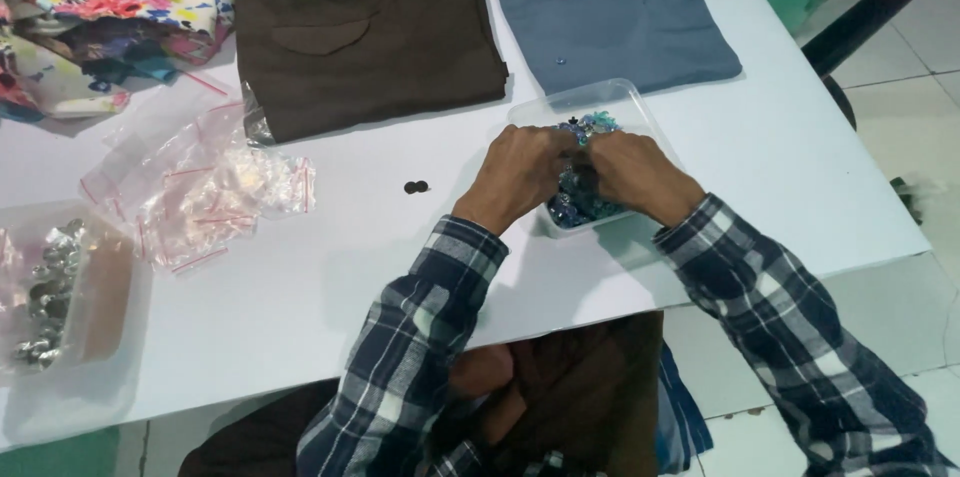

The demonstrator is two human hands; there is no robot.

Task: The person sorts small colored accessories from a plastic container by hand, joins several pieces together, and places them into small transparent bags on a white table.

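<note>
Both hands are in the clear tub [628, 99] of blue buttons [575, 202], near the table's [780, 167] right edge. Left hand [517, 173] and right hand [632, 170] meet knuckle to knuckle, fingers curled down into the pile. Can't tell what they pinch; the buttons lie directly under the fingertips, both hands equally near.

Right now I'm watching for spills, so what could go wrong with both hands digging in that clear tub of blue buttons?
The clear tub sits near the table's front edge; both hands rummaging could nudge it off. Blue buttons could flick out onto the floor. The two dark buttons lying loose beside the left hand could get brushed away by the sleeve.
</note>
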